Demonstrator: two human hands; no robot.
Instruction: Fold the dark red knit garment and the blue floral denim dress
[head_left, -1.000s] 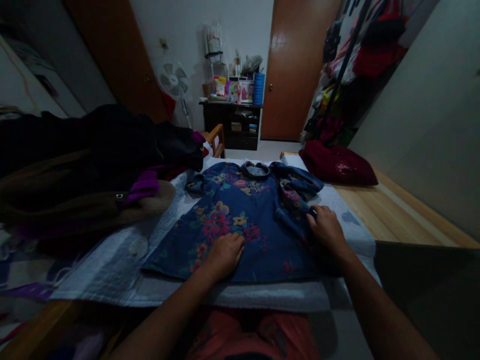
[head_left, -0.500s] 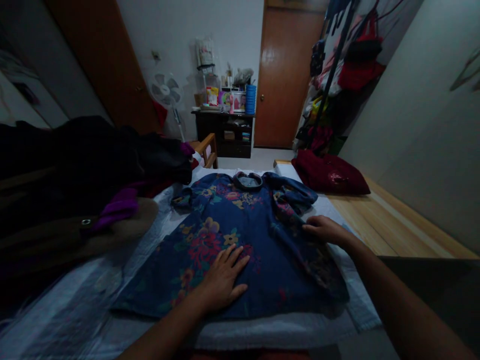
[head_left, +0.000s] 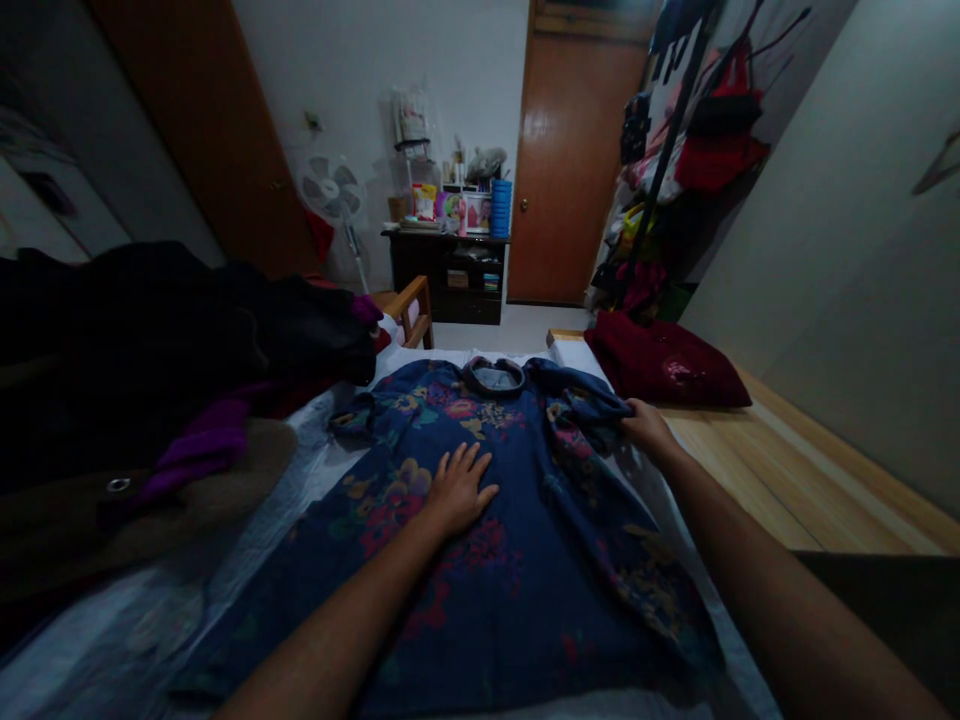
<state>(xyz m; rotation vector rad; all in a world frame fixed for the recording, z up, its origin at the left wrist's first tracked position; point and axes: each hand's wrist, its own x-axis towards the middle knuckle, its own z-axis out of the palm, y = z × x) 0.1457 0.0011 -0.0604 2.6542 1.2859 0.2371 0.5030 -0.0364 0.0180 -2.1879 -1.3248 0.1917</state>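
A dark blue floral dress (head_left: 517, 560) with short sleeves lies spread on a pale cloth, its round collar (head_left: 495, 377) at the far end. My left hand (head_left: 457, 492) rests flat on the middle of the dress, fingers spread. At the right, my right hand (head_left: 646, 428) is closed on the edge of the dress's right sleeve (head_left: 592, 398), pinching it between thumb and fingers. The left sleeve (head_left: 354, 415) lies bent beside the body of the dress.
Dark clothes (head_left: 180, 320) are heaped on the left, with a purple cloth (head_left: 199, 450) among them. A folded maroon garment (head_left: 667, 362) lies on the wooden board (head_left: 757, 480) at right. Beyond stand a wooden chair (head_left: 420, 300), a fan (head_left: 331, 190) and a dark cabinet (head_left: 446, 300).
My left hand has slid forward, up the dress. My right hand has moved from the dress's right side forward to the sleeve edge and gripped it. The view has shifted slightly.
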